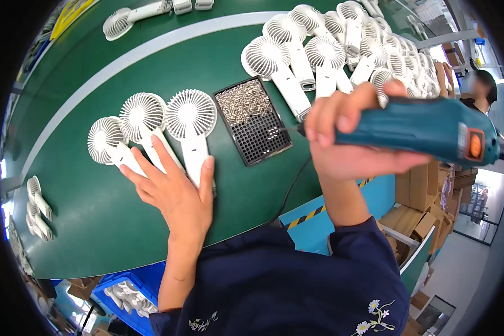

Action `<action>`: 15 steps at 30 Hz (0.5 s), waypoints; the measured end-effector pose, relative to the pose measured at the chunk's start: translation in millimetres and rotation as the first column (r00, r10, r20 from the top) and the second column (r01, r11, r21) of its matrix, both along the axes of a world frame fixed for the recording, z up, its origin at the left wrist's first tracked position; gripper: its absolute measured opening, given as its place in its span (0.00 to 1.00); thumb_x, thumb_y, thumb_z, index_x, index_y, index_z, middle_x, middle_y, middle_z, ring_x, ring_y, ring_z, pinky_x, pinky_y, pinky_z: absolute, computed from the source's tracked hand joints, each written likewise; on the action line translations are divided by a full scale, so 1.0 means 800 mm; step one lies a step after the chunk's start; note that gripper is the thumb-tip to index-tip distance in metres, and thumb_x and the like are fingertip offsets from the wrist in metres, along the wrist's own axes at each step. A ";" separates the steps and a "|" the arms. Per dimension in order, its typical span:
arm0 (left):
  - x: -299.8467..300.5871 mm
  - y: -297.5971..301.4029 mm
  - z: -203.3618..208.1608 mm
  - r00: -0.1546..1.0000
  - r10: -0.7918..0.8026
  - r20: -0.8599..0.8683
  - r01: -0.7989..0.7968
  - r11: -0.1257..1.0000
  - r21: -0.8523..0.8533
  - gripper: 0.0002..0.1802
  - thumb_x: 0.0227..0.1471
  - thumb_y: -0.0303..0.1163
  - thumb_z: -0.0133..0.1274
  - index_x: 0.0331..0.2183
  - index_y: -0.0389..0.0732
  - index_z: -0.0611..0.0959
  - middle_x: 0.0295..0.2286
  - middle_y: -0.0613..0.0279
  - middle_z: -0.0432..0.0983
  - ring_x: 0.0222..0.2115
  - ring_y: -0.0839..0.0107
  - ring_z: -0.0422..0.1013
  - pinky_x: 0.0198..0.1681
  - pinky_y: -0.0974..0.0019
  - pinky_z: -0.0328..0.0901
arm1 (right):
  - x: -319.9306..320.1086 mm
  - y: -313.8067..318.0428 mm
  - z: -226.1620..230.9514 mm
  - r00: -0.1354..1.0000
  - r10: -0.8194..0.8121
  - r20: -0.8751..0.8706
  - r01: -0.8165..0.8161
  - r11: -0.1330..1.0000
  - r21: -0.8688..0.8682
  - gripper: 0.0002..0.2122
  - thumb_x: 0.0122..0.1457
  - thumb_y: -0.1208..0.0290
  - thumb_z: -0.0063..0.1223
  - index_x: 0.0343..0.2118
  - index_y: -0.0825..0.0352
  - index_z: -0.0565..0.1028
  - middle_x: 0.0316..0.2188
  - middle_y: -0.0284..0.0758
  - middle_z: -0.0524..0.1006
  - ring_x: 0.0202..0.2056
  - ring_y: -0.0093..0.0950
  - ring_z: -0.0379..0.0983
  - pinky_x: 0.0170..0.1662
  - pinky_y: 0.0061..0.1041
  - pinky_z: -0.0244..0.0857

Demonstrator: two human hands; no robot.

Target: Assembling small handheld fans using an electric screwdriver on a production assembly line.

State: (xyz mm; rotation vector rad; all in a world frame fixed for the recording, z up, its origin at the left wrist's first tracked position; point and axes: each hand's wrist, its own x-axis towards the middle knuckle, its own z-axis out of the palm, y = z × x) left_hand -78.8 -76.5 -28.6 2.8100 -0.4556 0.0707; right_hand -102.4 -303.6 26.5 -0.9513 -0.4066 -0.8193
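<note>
My right hand is wrapped round a teal electric screwdriver, held sideways with its thin bit pointing left. The bit's tip is over or at the black screw tray, whose far half is heaped with small silvery screws and whose near half is a grid of holes. Three white handheld fans lie side by side left of the tray: a left one, a middle one and a right one. Spread flat over their handles, my left hand rests with fingers apart.
Many white fans are piled at the far right of the green table. A few more fans lie at the left edge. Below the table stands a blue crate with white parts. Cardboard boxes and another person are at right.
</note>
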 end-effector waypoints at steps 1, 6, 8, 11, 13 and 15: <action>-0.009 0.003 0.008 0.999 -0.024 -0.046 0.023 0.999 -0.022 0.50 0.55 0.58 0.51 0.65 0.35 0.53 0.63 0.28 0.38 0.62 0.23 0.31 0.58 0.28 0.40 | 0.006 0.001 -0.013 0.999 0.021 -0.027 -0.021 1.000 -0.019 0.51 0.42 0.15 0.31 0.55 0.60 0.61 0.21 0.36 0.70 0.12 0.27 0.62 0.15 0.26 0.60; 0.018 0.049 0.048 0.884 -0.468 -0.029 0.467 0.884 -0.020 0.55 0.39 0.57 0.65 0.63 0.44 0.63 0.65 0.43 0.47 0.65 0.35 0.41 0.63 0.34 0.40 | -0.011 -0.008 -0.025 0.995 -0.017 -0.099 0.020 0.999 0.031 0.49 0.45 0.19 0.37 0.55 0.62 0.60 0.21 0.38 0.69 0.13 0.29 0.63 0.15 0.27 0.61; 0.048 0.052 0.055 0.776 -0.630 -0.044 0.631 0.776 0.008 0.51 0.34 0.59 0.65 0.59 0.48 0.72 0.63 0.47 0.57 0.64 0.40 0.50 0.63 0.35 0.43 | -0.011 -0.004 -0.027 0.993 0.009 -0.118 -0.005 0.999 0.036 0.48 0.46 0.19 0.37 0.56 0.62 0.60 0.23 0.39 0.69 0.14 0.30 0.64 0.16 0.28 0.62; 0.078 0.028 0.056 0.690 -0.719 -0.080 0.720 0.694 -0.026 0.54 0.32 0.62 0.63 0.60 0.47 0.71 0.63 0.45 0.55 0.64 0.41 0.51 0.64 0.38 0.43 | -0.019 -0.016 -0.034 0.983 0.036 -0.182 -0.064 0.987 -0.149 0.41 0.54 0.25 0.36 0.59 0.57 0.61 0.27 0.34 0.69 0.17 0.28 0.67 0.20 0.29 0.63; 0.074 0.019 0.043 0.691 -0.715 -0.106 0.720 0.693 0.013 0.56 0.35 0.67 0.59 0.61 0.44 0.68 0.63 0.42 0.53 0.64 0.40 0.49 0.65 0.39 0.41 | -0.019 -0.020 -0.038 0.977 0.021 -0.213 -0.069 0.973 -0.218 0.40 0.55 0.26 0.37 0.59 0.57 0.61 0.27 0.34 0.69 0.17 0.29 0.67 0.21 0.30 0.64; 0.074 0.019 0.035 0.696 -0.708 -0.122 0.718 0.691 0.086 0.59 0.38 0.70 0.55 0.63 0.41 0.63 0.64 0.37 0.50 0.65 0.40 0.46 0.66 0.39 0.39 | -0.015 -0.019 -0.036 0.971 0.038 -0.237 -0.094 0.968 -0.232 0.40 0.56 0.27 0.37 0.60 0.57 0.61 0.27 0.35 0.69 0.17 0.29 0.67 0.21 0.30 0.64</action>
